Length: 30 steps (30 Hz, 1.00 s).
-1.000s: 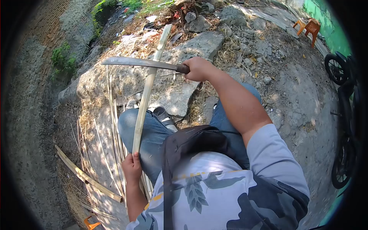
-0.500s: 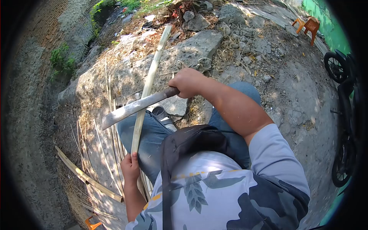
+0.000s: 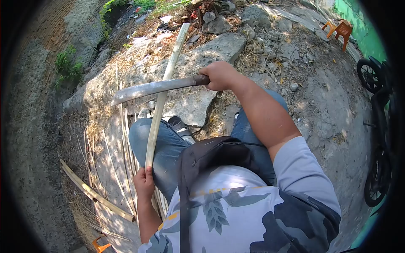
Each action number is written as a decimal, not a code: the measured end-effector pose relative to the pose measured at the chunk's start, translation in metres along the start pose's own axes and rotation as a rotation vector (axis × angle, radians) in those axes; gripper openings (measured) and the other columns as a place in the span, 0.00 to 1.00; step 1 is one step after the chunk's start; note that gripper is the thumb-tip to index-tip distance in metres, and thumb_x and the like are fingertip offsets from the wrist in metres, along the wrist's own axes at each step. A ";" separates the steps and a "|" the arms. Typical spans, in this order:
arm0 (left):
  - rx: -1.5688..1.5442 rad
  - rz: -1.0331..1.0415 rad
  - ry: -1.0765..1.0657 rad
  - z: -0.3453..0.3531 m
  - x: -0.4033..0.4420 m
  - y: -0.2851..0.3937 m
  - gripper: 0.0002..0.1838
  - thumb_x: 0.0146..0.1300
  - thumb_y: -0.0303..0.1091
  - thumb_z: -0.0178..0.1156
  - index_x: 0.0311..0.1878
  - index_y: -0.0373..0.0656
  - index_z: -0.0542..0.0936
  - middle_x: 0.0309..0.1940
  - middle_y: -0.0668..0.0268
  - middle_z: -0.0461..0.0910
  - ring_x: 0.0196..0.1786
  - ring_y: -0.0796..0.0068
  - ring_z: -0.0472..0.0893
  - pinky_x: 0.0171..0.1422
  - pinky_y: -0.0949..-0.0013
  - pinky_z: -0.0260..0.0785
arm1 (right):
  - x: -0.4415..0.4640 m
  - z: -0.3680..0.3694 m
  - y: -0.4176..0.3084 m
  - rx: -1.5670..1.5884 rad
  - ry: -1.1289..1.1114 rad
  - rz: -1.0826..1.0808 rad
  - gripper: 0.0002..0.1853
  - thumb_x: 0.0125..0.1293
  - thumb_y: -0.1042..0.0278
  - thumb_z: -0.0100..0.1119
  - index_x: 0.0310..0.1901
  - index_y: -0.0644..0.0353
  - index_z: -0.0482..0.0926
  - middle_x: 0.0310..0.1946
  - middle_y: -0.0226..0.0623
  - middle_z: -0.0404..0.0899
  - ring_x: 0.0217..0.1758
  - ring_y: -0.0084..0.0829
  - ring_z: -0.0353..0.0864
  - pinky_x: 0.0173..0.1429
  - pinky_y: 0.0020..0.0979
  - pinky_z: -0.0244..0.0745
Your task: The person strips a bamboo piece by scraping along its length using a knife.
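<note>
My right hand is closed round the dark handle of a machete. The blade points left and lies across a long, pale bamboo strip; whether its edge bites into the strip I cannot tell. Low on the left, my left hand grips the near end of that strip, thumb on top. The strip slants up and away past my left knee, its far end over the rubble.
Thin bamboo slivers and a curved split bamboo piece lie on the ground at left. A broken concrete slab is ahead. Orange plastic stools and a black motorcycle stand at right, a rough wall at left.
My right hand has moved the machete forward along the bamboo strip, away from my body, and the blade is now more level. My left hand stays in place.
</note>
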<state>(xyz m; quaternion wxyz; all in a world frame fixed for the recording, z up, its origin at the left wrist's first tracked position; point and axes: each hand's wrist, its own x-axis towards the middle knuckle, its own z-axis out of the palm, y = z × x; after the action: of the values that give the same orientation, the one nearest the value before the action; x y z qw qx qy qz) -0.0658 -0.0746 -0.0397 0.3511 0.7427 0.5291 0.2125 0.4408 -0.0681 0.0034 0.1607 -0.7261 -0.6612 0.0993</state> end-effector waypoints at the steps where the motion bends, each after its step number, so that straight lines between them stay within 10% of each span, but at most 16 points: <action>1: 0.004 0.000 0.001 0.000 0.000 -0.001 0.31 0.81 0.54 0.61 0.26 0.39 0.70 0.18 0.74 0.66 0.27 0.83 0.63 0.29 0.67 0.56 | 0.002 0.003 0.005 0.026 -0.002 0.039 0.11 0.53 0.63 0.69 0.40 0.48 0.87 0.36 0.41 0.89 0.45 0.49 0.89 0.51 0.51 0.83; 30: -0.054 0.000 0.017 0.003 0.001 -0.003 0.29 0.82 0.49 0.60 0.24 0.42 0.67 0.19 0.77 0.62 0.27 0.85 0.59 0.29 0.69 0.52 | 0.000 0.019 -0.014 0.091 -0.049 -0.050 0.10 0.59 0.58 0.69 0.41 0.48 0.86 0.38 0.41 0.89 0.45 0.51 0.89 0.51 0.53 0.83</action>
<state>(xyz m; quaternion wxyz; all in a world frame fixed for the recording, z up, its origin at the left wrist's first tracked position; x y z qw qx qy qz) -0.0653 -0.0742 -0.0433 0.3663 0.7311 0.5263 0.2330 0.4209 -0.0653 -0.0096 0.1797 -0.6987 -0.6776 0.1428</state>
